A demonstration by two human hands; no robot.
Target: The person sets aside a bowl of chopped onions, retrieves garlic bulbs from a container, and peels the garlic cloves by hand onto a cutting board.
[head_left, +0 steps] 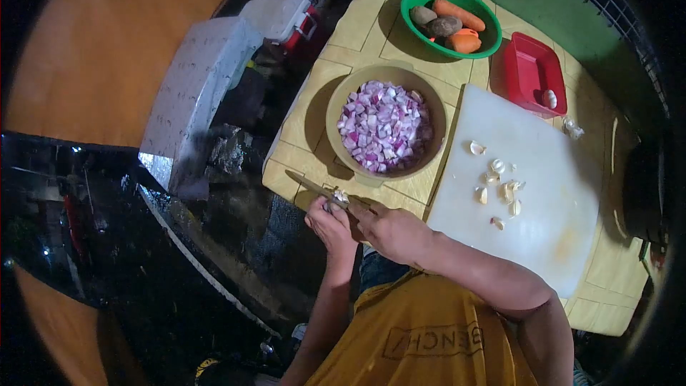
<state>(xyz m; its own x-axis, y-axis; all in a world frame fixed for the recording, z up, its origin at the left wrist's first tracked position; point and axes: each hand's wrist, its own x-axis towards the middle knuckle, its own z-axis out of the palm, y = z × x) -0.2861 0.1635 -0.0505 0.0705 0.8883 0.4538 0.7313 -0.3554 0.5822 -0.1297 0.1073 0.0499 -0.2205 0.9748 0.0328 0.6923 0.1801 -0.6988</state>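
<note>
My right hand grips a knife, its blade pointing left past the table's front edge. Against the blade, my left hand is closed around a small whitish piece of garlic; the fingers partly hide it. Both hands are in front of a tan bowl full of diced red onion. To the right lies a white cutting board with several loose garlic cloves on it, some with skin attached.
Behind the bowl stands a green basin with carrots and brown potatoes. A red container holds a garlic bulb. A dark pot is at the right edge; a white-lidded cooler is beyond the table.
</note>
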